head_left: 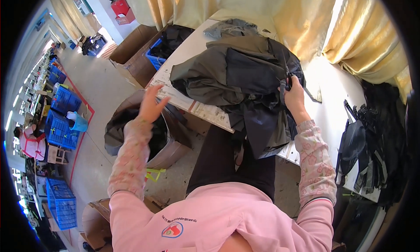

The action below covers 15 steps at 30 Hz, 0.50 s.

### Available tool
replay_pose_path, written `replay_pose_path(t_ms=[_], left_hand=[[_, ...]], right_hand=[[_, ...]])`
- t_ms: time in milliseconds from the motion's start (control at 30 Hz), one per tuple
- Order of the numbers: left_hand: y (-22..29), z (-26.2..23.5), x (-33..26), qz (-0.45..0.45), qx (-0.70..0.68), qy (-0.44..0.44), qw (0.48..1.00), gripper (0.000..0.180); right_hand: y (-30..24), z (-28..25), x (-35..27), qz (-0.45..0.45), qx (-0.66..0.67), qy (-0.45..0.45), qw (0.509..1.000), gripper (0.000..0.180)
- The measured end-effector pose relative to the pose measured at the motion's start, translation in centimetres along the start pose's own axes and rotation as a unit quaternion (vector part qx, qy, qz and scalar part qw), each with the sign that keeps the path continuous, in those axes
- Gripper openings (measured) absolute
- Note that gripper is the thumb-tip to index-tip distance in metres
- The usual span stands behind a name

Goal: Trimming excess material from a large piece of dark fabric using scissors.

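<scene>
Left hand: fingers spread
Right hand: fingers curled, pinch unclear
Dark cloth: likely soft, light; grip beside right fingers

And you're in a workshop here, a textile one by the look of it! Dark fabric heaps up across your worn white counter, more cloth fills the open cardboard box, black strips hang off to the right, and down the left, blue plastic crates line a long hall past a red floor line.
</scene>
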<state>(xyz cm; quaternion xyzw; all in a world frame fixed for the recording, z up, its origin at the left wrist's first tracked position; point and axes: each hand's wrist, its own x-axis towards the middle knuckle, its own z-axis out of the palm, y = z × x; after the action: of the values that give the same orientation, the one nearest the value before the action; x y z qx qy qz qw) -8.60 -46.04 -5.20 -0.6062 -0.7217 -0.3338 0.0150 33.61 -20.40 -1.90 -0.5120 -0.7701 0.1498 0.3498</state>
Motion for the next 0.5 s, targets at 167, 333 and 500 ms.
replay_pose_path(t_ms=[167, 333, 500], left_hand=[[11.5, 4.2, 8.9, 0.173, 0.024, 0.054, 0.983, 0.076], [18.8, 6.1, 12.7, 0.179, -0.030, -0.142, 0.973, 0.062], [28.0, 4.5, 11.3, 0.294, -0.346, -0.178, 0.873, 0.062]], right_hand=[[-2.6, -6.3, -1.5, -0.087, 0.159, -0.039, 0.983, 0.033], [-7.0, -17.5, -3.6, -0.175, 0.204, 0.049, 0.962, 0.030], [-8.7, -31.0, -3.7, -0.196, 0.237, 0.213, 0.927, 0.027]])
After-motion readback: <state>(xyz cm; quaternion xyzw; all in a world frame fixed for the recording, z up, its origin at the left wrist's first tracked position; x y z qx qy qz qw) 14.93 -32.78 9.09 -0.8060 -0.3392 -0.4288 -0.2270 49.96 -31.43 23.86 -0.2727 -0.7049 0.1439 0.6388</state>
